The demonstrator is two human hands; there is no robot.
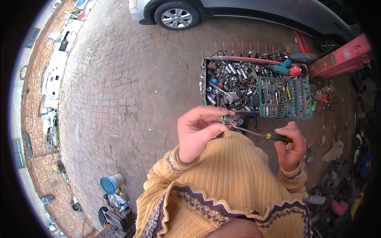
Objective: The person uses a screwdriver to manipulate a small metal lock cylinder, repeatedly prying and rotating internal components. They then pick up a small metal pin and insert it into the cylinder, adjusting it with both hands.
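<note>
My left hand (197,127), raised in front of my chest, pinches a small metal part (227,119) between thumb and fingers. I cannot make out exactly what the part is. In my right hand (292,146) is a screwdriver (254,133) with a dark handle, a yellow collar and a thin metal shaft. Its shaft slants up to the left, and the end looks bent where it meets the metal part. Whether the tip sits inside the part or only touches it is too small to tell. Both hands are closed, just nearer than a tool tray.
The tray (217,110) holds many loose sockets and metal pieces. On its right lies an open green socket set (272,116), with a teal power tool (281,70) behind. A red post (341,55), a silver car (250,8) and a blue-lidded bucket (117,181) stand around.
</note>
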